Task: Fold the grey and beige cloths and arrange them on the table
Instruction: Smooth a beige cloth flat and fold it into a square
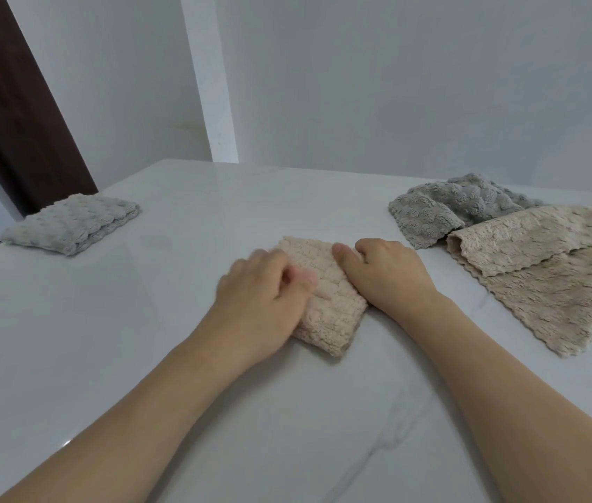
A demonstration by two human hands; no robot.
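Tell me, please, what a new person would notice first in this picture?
First, the two hands, left hand and right hand, on a folded beige cloth at the table's centre. Then the folded grey cloth far left, and the loose pile of cloths at right.

A single wide-angle head camera looked forward and down from above the near edge of the white desk [178, 357], close enough that both forearms filled the lower frame. It faced the far wall [396, 85] beyond the desk, whose straight edges bowed near the frame's borders.
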